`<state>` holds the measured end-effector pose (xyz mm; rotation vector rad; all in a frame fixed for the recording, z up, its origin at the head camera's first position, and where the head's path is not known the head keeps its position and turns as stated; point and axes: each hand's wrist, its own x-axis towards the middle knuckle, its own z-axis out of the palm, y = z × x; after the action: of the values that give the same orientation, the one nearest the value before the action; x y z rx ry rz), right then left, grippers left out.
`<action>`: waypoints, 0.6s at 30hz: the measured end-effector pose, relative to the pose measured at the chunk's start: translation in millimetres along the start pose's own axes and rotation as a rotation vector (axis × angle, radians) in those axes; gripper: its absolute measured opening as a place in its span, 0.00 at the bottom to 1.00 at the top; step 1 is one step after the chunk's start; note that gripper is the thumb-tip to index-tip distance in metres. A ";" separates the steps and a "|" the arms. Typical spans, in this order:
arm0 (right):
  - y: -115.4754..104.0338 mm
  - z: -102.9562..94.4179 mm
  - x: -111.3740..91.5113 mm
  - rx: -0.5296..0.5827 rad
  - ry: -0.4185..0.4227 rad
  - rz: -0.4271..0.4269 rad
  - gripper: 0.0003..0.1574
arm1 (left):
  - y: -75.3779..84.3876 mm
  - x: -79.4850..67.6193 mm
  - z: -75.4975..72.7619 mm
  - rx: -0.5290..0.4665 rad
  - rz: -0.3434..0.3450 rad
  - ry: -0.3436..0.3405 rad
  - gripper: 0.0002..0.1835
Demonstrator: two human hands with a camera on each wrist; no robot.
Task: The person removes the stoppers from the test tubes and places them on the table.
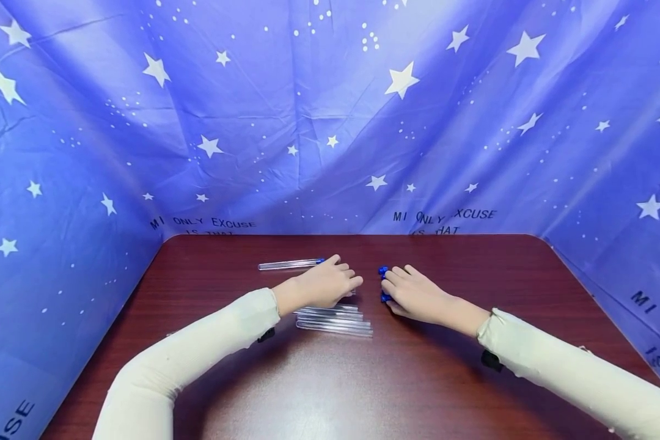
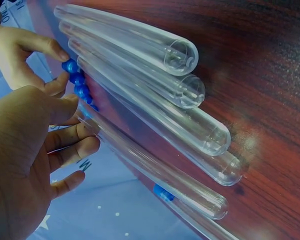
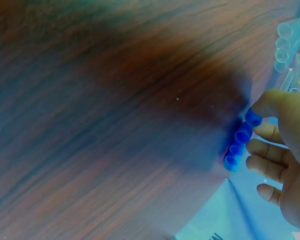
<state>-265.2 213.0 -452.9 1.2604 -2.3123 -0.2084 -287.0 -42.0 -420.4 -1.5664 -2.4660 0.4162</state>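
My left hand [image 1: 327, 284] pinches a clear test tube [image 2: 157, 160] near one end, between thumb and fingers. The tube's rounded end points away from the hand in the left wrist view. Several more clear tubes [image 1: 335, 322] lie side by side on the table just in front of that hand. My right hand [image 1: 418, 296] is at a short row of blue caps [image 3: 235, 149]. Its thumb and index finger pinch the nearest blue cap [image 3: 253, 118] at the end of the row.
A tube with a blue cap on it [image 1: 288, 264] lies on the dark red wooden table [image 1: 462, 391], beyond the left hand. A blue curtain [image 1: 330, 122] with white stars hangs behind the table and along both sides.
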 end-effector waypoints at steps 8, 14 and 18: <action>-0.6 1.8 1.4 0.003 -0.018 0.007 0.19 | 2.2 2.1 0.0 0.005 -0.011 -0.041 0.13; -0.6 1.8 -0.7 -0.008 -0.002 0.001 0.20 | 5.7 3.6 0.6 0.001 -0.021 -0.066 0.14; -0.1 1.4 -0.5 -0.013 -0.003 0.002 0.20 | 6.7 3.3 0.7 0.005 -0.029 -0.069 0.14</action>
<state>-265.7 213.2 -454.4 1.2529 -2.3109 -0.2244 -283.0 -36.4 -423.2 -1.5378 -2.5333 0.4782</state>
